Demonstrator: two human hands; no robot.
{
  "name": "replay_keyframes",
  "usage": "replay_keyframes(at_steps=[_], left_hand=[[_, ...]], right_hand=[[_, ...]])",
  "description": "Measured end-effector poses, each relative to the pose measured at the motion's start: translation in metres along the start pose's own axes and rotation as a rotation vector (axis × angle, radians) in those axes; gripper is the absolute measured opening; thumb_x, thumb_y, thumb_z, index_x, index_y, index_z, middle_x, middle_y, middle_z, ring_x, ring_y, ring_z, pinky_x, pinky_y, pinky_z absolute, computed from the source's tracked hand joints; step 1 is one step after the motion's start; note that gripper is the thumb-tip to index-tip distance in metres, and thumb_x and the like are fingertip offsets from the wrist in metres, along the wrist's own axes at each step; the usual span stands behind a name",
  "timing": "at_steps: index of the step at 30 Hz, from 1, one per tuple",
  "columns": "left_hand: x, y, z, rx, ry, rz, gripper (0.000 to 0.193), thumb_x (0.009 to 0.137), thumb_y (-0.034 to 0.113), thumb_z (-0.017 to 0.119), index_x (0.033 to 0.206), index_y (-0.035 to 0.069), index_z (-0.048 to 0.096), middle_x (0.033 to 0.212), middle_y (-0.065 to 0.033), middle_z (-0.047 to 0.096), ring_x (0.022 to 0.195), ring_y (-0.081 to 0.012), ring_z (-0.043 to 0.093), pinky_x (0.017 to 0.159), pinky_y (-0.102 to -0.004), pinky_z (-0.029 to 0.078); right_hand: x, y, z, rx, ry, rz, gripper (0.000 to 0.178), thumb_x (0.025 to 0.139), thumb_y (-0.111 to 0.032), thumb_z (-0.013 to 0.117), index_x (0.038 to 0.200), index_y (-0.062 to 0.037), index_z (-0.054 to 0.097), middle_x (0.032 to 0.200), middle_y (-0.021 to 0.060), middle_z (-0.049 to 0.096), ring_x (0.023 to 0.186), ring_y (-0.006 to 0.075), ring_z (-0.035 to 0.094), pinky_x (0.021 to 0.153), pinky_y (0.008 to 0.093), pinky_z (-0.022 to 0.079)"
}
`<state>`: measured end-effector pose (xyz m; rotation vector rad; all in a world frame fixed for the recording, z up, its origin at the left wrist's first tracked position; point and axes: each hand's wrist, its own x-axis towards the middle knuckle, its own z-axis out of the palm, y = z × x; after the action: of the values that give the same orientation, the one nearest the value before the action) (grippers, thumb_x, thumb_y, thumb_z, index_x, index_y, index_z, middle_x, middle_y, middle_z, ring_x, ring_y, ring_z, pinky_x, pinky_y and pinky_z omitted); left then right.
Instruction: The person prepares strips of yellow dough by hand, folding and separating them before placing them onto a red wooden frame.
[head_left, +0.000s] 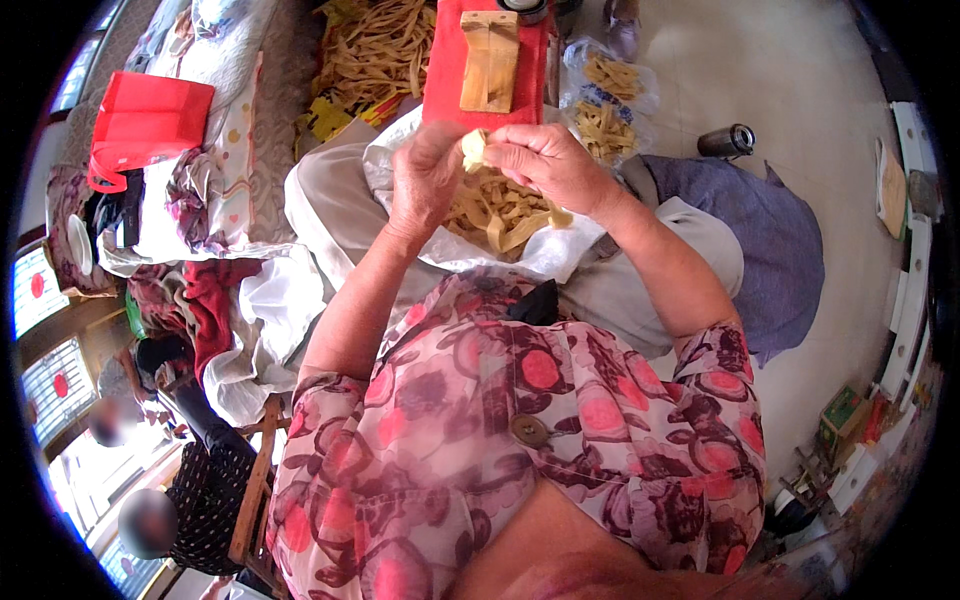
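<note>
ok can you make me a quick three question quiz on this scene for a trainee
1. Multiple choice: what shows between the left hand and the right hand?
a) a metal spoon
b) a pale strip
c) a pair of scissors

2. True or false: the wooden block rests on the red board.

3. Open question: on which side of the two hands is the red bag, the person's left or right?

Key:
1. b
2. True
3. Left
</note>
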<state>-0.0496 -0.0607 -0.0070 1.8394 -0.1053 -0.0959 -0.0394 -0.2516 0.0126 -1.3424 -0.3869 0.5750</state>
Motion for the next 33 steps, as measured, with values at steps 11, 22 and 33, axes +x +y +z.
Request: replay_keyframes(at_steps=[11, 22, 33], left_hand=[[-0.006, 0.041, 0.017, 0.035, -0.074, -0.125, 0.035, 0.091, 0.019, 0.056, 0.121, 0.003, 0.046, 0.072, -0.0006, 0.053, 0.061, -0.0074, 0.050, 0.058, -0.0226, 0.045], [-0.003, 0.038, 0.021, -0.642, -0.076, -0.241, 0.025, 0.090, 0.014, 0.056, 0.112, 0.005, 0.049, 0.066, 0.0015, 0.050, 0.055, -0.0060, 0.047, 0.051, -0.0208, 0.044], [-0.006, 0.022, 0.026, -0.417, 0.166, -0.131, 0.019, 0.089, 0.011, 0.058, 0.103, -0.001, 0.054, 0.086, -0.0057, 0.061, 0.072, -0.0129, 0.062, 0.066, -0.0244, 0.051]], right_hand=[[0.008, 0.020, 0.000, 0.183, 0.222, 0.043, 0.010, 0.091, -0.020, 0.057, 0.089, -0.0104, 0.056, 0.068, -0.0075, 0.051, 0.054, 0.0002, 0.043, 0.043, 0.0157, 0.030], [0.003, 0.009, -0.007, 0.392, 0.203, 0.158, 0.020, 0.092, -0.028, 0.053, 0.090, -0.0093, 0.059, 0.065, -0.0092, 0.043, 0.051, -0.0002, 0.036, 0.042, 0.0153, 0.028], [0.004, 0.020, 0.010, -0.222, 0.318, -0.156, 0.030, 0.091, -0.023, 0.055, 0.111, -0.0009, 0.060, 0.098, 0.0098, 0.067, 0.089, 0.0139, 0.063, 0.077, 0.0259, 0.049]])
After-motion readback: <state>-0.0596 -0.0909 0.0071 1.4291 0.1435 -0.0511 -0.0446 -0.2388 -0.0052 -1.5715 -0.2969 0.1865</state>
